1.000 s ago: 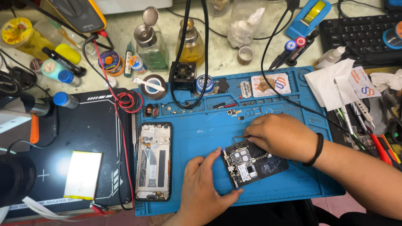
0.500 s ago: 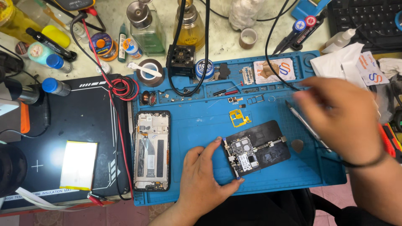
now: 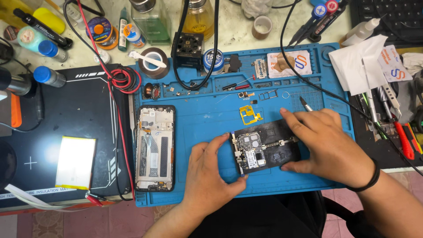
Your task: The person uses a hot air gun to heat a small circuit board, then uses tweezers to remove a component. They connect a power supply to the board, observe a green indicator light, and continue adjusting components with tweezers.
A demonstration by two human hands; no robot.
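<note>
Both hands — left (image 3: 210, 176), right (image 3: 328, 143) — grip the black board holder (image 3: 282, 147).

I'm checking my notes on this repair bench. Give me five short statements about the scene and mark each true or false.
1. Both hands (left hand, right hand) touch the black rectangular holder with the circuit board. True.
2. The holder lies on a red mat. False: on the blue work mat.
3. The opened phone frame lies left of the holder. True.
4. The small yellow flex part is in the right hand. False: it lies on the mat.
5. The right wrist is bare. False: it wears a black band.
</note>
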